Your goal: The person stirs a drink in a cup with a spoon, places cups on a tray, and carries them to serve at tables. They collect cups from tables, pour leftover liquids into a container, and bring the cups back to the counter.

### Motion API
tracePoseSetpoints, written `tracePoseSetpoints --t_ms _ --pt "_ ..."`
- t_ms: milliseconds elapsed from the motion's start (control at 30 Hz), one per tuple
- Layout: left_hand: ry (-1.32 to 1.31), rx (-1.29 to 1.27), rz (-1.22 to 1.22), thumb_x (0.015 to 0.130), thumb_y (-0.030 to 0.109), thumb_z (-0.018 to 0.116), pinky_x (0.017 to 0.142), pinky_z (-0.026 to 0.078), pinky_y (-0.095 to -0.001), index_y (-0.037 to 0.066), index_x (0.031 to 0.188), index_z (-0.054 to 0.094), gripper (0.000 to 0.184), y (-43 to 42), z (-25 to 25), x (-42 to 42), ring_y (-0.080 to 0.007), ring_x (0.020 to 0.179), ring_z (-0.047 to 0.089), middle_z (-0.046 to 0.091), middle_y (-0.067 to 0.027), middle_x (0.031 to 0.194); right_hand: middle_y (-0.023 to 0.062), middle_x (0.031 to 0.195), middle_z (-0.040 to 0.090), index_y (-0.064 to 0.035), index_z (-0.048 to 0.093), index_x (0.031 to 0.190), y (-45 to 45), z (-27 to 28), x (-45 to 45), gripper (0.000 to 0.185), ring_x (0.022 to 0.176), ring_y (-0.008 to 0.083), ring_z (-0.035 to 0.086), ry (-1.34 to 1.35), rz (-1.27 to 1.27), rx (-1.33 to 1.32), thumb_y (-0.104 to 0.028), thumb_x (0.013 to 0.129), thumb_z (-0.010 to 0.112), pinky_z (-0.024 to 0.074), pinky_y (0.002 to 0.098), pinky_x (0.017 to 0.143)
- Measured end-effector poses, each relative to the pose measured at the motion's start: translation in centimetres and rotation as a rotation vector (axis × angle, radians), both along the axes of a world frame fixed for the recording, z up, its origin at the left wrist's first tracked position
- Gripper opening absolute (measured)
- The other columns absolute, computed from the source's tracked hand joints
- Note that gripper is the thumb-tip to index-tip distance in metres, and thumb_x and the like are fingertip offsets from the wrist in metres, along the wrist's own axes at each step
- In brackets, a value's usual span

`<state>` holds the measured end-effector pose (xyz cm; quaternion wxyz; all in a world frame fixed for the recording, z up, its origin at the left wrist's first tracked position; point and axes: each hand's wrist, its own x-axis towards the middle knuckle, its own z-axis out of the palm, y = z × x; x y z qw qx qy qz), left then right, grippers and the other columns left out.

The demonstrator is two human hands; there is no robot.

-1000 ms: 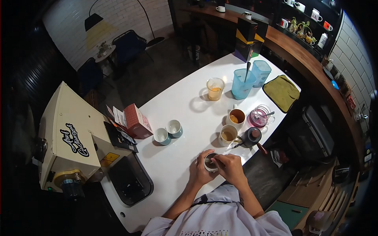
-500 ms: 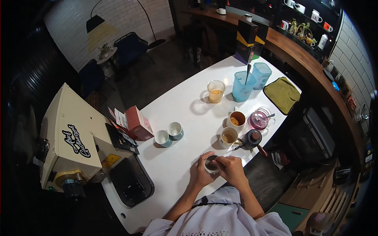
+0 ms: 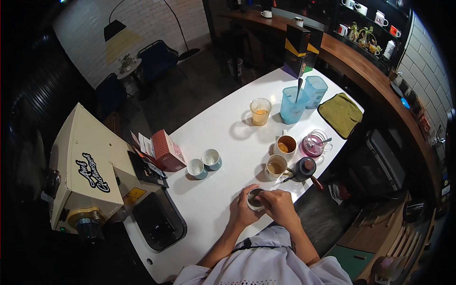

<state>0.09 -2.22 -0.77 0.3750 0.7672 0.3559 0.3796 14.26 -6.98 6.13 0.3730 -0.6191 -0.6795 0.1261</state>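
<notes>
My left hand [image 3: 244,209] is wrapped round a small cup [image 3: 255,199] near the table's front edge, with dark contents inside. Over the cup's right rim, the fingers of my right hand [image 3: 280,205] are pinched together; what they hold, if anything, is hidden. Just beyond stand a mug of brownish liquid [image 3: 276,166] and a white mug with an orange-brown inside [image 3: 286,144]. To their right are a dark pot with a wooden handle [image 3: 304,168] and a glass of pink liquid with a spoon [image 3: 313,143]. Two small teal-and-white cups [image 3: 212,160] stand to the left.
A cream machine [image 3: 90,171] and a black tray [image 3: 159,221] occupy the left. By the machine sits a red patterned box [image 3: 168,151]. Farther back are a glass measuring cup [image 3: 260,112], blue pitchers [image 3: 293,107], a green cloth [image 3: 341,115] and black boxes [image 3: 297,50].
My right hand has shifted very slightly over the cup, fingers still pinched. The left hand keeps its hold, and the other things stay where they were.
</notes>
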Motion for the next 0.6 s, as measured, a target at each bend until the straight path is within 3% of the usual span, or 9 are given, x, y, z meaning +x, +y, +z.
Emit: tracePoseSetpoints --t_ms 500,600 --pt "0.045 0.006 0.005 0.062 0.023 0.086 0.086 0.053 -0.0385 0.010 0.127 0.048 0.076 0.2 0.2 0.0 -0.0316 0.104 0.064 0.062 -0.0110 0.118 0.0106 0.066 0.065 -0.0074 0.068 0.080 0.0 -0.8 0.4 0.006 0.060 0.0299 0.063 -0.151 0.054 -0.089 -0.010 0.076 0.072 0.0494 0.0397 0.055" --pt "-0.002 0.050 0.016 0.060 0.013 0.086 0.085 0.054 -0.0382 0.012 0.128 0.049 0.078 0.2 0.4 0.1 -0.0298 0.100 0.067 0.066 -0.0108 0.112 0.0103 0.066 0.065 -0.0076 0.068 0.080 -0.2 0.1 0.2 0.006 0.060 0.0296 0.063 -0.102 0.043 -0.025 -0.010 0.076 0.072 0.0494 0.0395 0.055"
